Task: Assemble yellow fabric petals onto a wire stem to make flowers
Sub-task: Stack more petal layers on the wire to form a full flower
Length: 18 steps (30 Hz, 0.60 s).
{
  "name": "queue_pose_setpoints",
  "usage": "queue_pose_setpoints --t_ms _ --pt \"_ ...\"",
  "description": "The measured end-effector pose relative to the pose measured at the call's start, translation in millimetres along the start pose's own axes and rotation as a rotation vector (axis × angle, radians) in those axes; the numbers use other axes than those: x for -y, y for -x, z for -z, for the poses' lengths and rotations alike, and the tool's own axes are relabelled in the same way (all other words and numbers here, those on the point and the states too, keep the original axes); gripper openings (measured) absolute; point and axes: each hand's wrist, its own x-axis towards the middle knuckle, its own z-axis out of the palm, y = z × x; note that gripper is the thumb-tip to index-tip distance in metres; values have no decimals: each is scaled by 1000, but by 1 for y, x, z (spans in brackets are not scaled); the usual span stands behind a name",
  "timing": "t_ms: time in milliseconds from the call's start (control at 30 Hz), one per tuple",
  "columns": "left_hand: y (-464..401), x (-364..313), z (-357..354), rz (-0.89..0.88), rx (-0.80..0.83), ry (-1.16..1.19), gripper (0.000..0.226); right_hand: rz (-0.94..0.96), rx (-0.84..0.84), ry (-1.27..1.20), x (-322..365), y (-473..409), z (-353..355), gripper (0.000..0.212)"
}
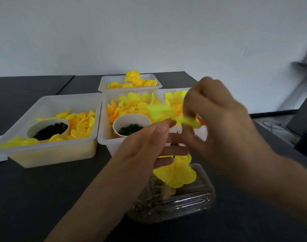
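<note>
Between the bins [103, 137] and the near table [44, 198] edge, the right hand [214, 119] pinches a blurred petal [159, 111]; the left hand [145, 145], fingers straight, touches it above the flower [175, 173].

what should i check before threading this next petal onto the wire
1. Petal held: ok, right hand pinches it, though blurred.
2. Left hand free to steady: ok, fingers straight, nothing held.
3. Wire stem tip visible: cannot tell, mostly hidden behind the fingers.
4. Partly built flower seated on the stand in the clear container: ok, upright.
5. Petal's hole lined up with the wire: cannot tell, motion blur.
6. Cup of dark rings within reach: ok.
</note>
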Motion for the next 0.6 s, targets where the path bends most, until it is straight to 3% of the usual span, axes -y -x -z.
queue_pose_setpoints --t_ms 100,233,333,433,500,600 --pt "-6 -4 -10 22 -69 190 32 76 95 -2 18 9 -3 15" --pt "-7 -3 0 -76 -177 24 20 33 206 -273 4 8 7 17" --pt "-7 -1 7 -79 -181 -80 17 -184 125 -348 -10 3 11 30" --pt "-5 -2 11 -53 -100 -160 22 -477 298 -634 -20 -4 9 43" --pt "-5 -5 11 -28 -9 -172 23 -541 425 -796 -25 -4 7 39" --pt "-7 -7 10 6 58 -165 27 -649 455 -935 -29 -3 1 37"
